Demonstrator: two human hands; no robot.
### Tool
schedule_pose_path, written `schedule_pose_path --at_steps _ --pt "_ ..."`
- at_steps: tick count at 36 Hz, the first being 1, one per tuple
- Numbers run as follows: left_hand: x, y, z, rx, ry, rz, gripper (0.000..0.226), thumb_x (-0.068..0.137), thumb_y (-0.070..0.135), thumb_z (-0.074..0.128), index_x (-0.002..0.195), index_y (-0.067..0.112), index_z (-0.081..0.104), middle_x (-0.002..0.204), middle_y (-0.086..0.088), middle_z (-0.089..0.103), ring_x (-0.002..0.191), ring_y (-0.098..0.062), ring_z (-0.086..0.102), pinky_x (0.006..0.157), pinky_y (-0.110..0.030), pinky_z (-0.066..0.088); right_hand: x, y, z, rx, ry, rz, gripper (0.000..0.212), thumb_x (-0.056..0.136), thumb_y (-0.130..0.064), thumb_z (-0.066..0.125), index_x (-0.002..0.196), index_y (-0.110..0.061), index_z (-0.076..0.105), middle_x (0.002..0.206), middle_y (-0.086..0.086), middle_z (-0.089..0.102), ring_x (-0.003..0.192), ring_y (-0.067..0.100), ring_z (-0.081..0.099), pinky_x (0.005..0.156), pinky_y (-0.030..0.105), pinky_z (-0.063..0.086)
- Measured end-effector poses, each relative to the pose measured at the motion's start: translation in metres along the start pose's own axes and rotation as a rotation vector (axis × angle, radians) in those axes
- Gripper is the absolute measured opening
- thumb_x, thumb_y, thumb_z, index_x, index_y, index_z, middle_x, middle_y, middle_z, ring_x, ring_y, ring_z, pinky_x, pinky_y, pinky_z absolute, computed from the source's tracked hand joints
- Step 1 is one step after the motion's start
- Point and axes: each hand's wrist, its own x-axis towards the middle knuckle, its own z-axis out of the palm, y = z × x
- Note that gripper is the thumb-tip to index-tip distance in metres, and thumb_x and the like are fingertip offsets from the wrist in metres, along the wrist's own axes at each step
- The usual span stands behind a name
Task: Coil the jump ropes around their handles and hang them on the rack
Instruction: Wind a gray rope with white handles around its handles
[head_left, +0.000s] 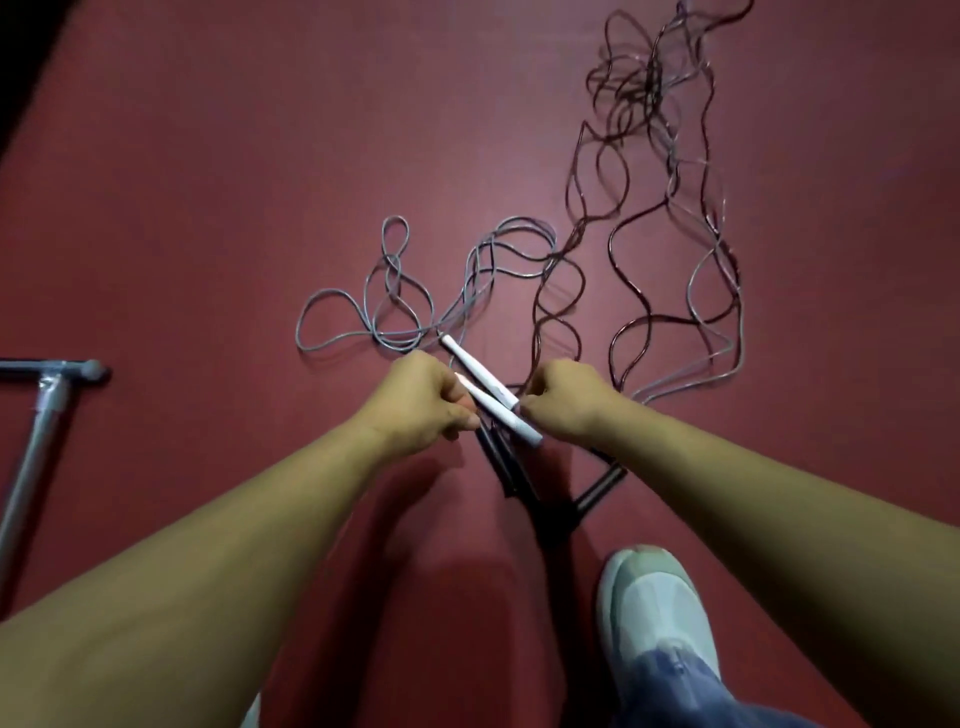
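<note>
- The metal rack (32, 447) stands at the far left on the red floor (208, 208).
- The left hand (423, 402) has its fingers clenched round one white handle (501, 413).
- The right hand (566, 402) pinches the other white handle (478, 369) at its end.
- The grey rope (395, 340) and the dark rope (644, 85) sprawl uncoiled on the floor beyond the hands.

Two hands are showing, the left hand (426, 400) and the right hand (566, 402), and between them they are gripping two white handles (480, 374). Beneath these, at least three black handles (498, 460) are lying on the one red floor (208, 182); the shadow is hiding whether there is a fourth. One grey rope (363, 312) is looping at the left. The dark ropes (649, 104) are tangling with further grey strands, so their number cannot be told. One pale shoe (654, 603) is standing below, and one grey pipe rack (31, 457) is showing at the left edge.
</note>
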Motion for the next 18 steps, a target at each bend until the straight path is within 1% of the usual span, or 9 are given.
schedule_pose_path --at_steps 2,5,7,8,10,12,14,16,18 --pt "0.008 -0.017 0.012 -0.056 0.024 -0.052 0.015 0.076 0.0 0.081 0.067 -0.006 0.071 0.056 -0.019 0.066 0.039 -0.003 0.05 0.047 -0.016 0.042 0.01 0.009 0.019 0.03 0.012 0.026 0.021 0.086 -0.022 0.059 0.096 -0.008 0.073 0.089 0.016 0.068 0.092 0.036 0.066 0.066 0.029 0.045" --pt "0.012 -0.035 0.026 -0.151 0.048 -0.156 0.019 0.081 0.003 0.078 0.069 -0.007 0.068 0.051 -0.015 0.063 0.039 -0.015 0.056 0.043 -0.021 0.044 0.016 0.015 0.037 0.076 0.08 0.057 0.019 0.084 -0.024 0.06 0.099 -0.013 0.064 0.103 0.014 0.066 0.097 0.037 0.063 0.074 0.035 0.048" --pt "0.014 -0.046 0.031 -0.195 0.045 -0.187 0.019 0.084 0.005 0.077 0.072 -0.006 0.068 0.054 -0.018 0.064 0.045 -0.025 0.06 0.047 -0.035 0.053 0.018 0.014 0.046 0.034 0.113 0.039 0.027 0.085 -0.029 0.062 0.106 -0.014 0.058 0.113 0.014 0.059 0.101 0.038 0.059 0.078 0.038 0.048" --pt "0.015 -0.049 0.033 -0.212 0.046 -0.195 0.02 0.085 0.005 0.076 0.07 -0.005 0.067 0.054 -0.018 0.064 0.047 -0.026 0.06 0.048 -0.038 0.055 0.018 0.013 0.05 0.0 0.119 0.028 0.033 0.086 -0.031 0.064 0.112 -0.013 0.055 0.117 0.015 0.054 0.103 0.04 0.058 0.082 0.041 0.049" --pt "0.015 -0.054 0.035 -0.247 0.05 -0.215 0.021 0.086 0.004 0.075 0.068 -0.003 0.066 0.054 -0.017 0.062 0.047 -0.025 0.057 0.047 -0.036 0.054 0.02 0.007 0.056 -0.061 0.141 -0.003 0.042 0.087 -0.032 0.065 0.121 -0.013 0.05 0.12 0.015 0.046 0.107 0.044 0.055 0.086 0.046 0.049" --pt "0.013 -0.056 0.036 -0.27 0.06 -0.224 0.021 0.087 0.003 0.074 0.069 -0.003 0.065 0.056 -0.021 0.063 0.047 -0.026 0.059 0.045 -0.032 0.053 0.023 0.001 0.06 -0.084 0.153 -0.028 0.048 0.087 -0.032 0.068 0.126 -0.013 0.047 0.122 0.015 0.042 0.109 0.045 0.053 0.087 0.048 0.05" --pt "0.011 -0.057 0.037 -0.278 0.061 -0.222 0.021 0.089 0.005 0.073 0.071 -0.004 0.065 0.061 -0.025 0.066 0.052 -0.03 0.063 0.049 -0.031 0.052 0.027 -0.005 0.065 -0.083 0.143 -0.028 0.053 0.087 -0.035 0.071 0.128 -0.014 0.046 0.124 0.015 0.04 0.11 0.045 0.051 0.089 0.049 0.05" --pt "0.01 -0.057 0.039 -0.317 0.054 -0.231 0.02 0.091 0.009 0.07 0.073 0.002 0.064 0.058 -0.021 0.064 0.055 -0.03 0.062 0.055 -0.035 0.05 0.031 -0.008 0.071 -0.088 0.139 -0.008 0.056 0.087 -0.038 0.073 0.129 -0.014 0.045 0.125 0.014 0.038 0.112 0.043 0.049 0.089 0.049 0.05" --pt "0.007 -0.058 0.04 -0.368 0.048 -0.251 0.021 0.093 0.014 0.069 0.074 0.007 0.063 0.057 -0.015 0.06 0.056 -0.027 0.059 0.054 -0.035 0.046 0.034 -0.009 0.075 -0.106 0.153 0.009 0.055 0.088 -0.038 0.073 0.129 -0.015 0.045 0.126 0.014 0.038 0.114 0.042 0.047 0.088 0.049 0.049"
